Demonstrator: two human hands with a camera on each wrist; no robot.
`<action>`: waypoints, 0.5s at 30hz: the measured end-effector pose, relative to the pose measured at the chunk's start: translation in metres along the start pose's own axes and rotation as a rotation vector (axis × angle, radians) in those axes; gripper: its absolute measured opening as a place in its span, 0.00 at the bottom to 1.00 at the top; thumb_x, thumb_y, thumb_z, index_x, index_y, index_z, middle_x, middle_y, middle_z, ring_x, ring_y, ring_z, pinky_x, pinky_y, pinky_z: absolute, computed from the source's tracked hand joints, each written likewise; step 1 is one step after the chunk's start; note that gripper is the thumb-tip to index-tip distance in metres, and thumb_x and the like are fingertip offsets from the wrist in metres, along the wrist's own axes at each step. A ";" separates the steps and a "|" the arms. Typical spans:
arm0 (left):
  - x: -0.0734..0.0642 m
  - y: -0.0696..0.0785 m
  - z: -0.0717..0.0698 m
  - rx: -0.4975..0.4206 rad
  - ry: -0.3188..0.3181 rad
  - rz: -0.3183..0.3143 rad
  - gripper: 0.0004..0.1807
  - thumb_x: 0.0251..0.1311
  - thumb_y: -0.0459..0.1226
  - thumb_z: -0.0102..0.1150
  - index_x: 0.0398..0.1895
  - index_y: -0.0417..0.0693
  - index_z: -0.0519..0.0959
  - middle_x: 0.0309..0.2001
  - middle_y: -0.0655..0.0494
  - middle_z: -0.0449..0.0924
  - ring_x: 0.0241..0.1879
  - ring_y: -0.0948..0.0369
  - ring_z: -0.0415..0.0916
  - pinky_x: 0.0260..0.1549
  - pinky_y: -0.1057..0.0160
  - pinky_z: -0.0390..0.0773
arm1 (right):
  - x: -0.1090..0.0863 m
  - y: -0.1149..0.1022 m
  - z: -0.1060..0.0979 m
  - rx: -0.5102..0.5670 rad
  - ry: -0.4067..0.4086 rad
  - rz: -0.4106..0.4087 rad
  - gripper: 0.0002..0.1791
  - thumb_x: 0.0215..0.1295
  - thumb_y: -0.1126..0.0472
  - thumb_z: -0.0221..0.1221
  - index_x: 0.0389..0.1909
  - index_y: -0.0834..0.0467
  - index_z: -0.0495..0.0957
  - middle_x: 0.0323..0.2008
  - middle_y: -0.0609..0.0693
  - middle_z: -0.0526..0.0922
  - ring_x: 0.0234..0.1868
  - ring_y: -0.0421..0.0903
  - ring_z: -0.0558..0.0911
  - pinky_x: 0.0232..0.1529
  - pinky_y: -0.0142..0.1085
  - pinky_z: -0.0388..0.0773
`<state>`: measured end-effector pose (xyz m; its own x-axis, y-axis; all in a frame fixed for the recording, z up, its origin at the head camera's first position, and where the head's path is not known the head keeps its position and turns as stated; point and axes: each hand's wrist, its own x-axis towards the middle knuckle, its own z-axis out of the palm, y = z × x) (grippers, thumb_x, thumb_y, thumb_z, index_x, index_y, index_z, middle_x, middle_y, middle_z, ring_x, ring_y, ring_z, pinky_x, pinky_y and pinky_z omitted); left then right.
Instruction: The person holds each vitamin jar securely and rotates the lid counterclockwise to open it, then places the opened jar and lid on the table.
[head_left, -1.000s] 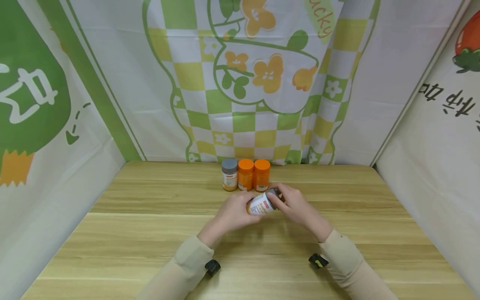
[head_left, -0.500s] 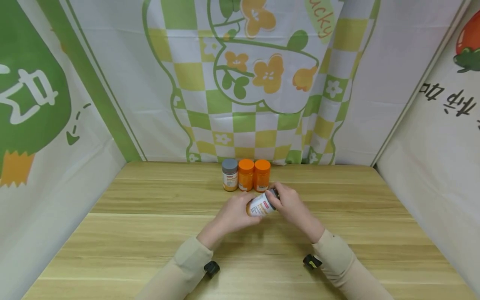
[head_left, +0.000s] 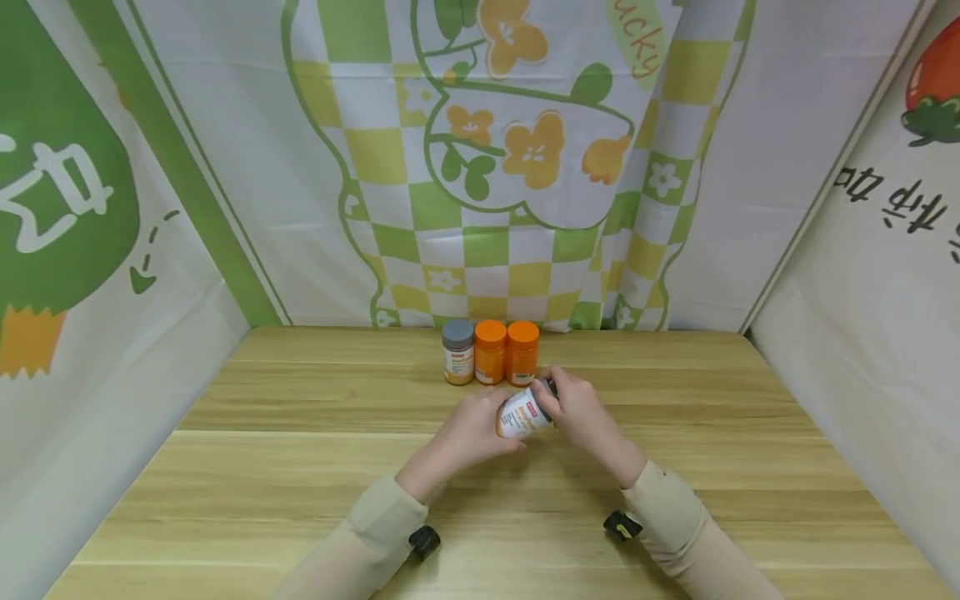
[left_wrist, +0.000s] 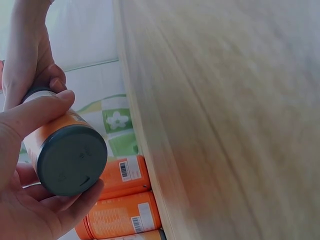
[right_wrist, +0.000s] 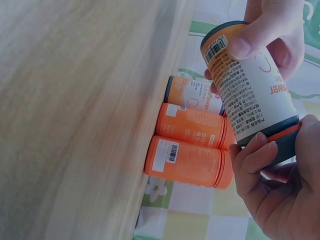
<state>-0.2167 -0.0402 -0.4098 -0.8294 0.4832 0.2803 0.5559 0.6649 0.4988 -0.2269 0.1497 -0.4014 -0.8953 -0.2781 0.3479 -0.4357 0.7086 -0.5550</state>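
A supplement bottle with a white and orange label is held tilted above the table, its dark grey lid toward the upper right. My left hand grips the body, thumb on one side and fingers round the other. The fingers and thumb of my right hand are curled round the lid. In the right wrist view, an orange-red band shows between the label and the lid's outer part. The bottle's dark round base faces the left wrist camera.
Behind the hands, a grey-lidded bottle and two orange bottles, one in the middle and one at the right, stand side by side. They are near the back edge of the wooden table. A patterned cloth hangs behind.
My right hand has turned and shifted slightly left, its fingers now closer round the lid. The left hand still grips the bottle in nearly the same place.
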 end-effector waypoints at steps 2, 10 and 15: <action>0.000 0.000 0.000 0.000 -0.002 -0.003 0.31 0.39 0.44 0.76 0.47 0.43 0.75 0.38 0.54 0.78 0.34 0.62 0.74 0.34 0.64 0.75 | 0.000 -0.001 0.000 0.007 -0.004 0.006 0.14 0.71 0.53 0.49 0.40 0.61 0.74 0.25 0.51 0.76 0.19 0.39 0.72 0.16 0.29 0.70; -0.002 0.004 0.000 0.017 0.030 -0.001 0.27 0.38 0.42 0.76 0.44 0.44 0.77 0.36 0.55 0.80 0.32 0.62 0.74 0.32 0.65 0.74 | -0.001 0.000 -0.001 0.002 0.034 -0.024 0.13 0.71 0.54 0.49 0.37 0.58 0.76 0.24 0.50 0.77 0.19 0.39 0.72 0.17 0.29 0.70; -0.003 0.007 -0.002 0.015 0.049 0.006 0.24 0.38 0.41 0.75 0.41 0.46 0.78 0.33 0.57 0.80 0.29 0.64 0.73 0.27 0.67 0.73 | -0.003 0.003 -0.003 0.012 0.050 -0.070 0.12 0.70 0.54 0.49 0.36 0.57 0.76 0.22 0.48 0.76 0.19 0.37 0.71 0.17 0.28 0.69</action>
<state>-0.2103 -0.0381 -0.4057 -0.8275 0.4587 0.3237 0.5614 0.6709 0.4844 -0.2254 0.1541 -0.4015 -0.8568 -0.2938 0.4238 -0.4989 0.6804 -0.5369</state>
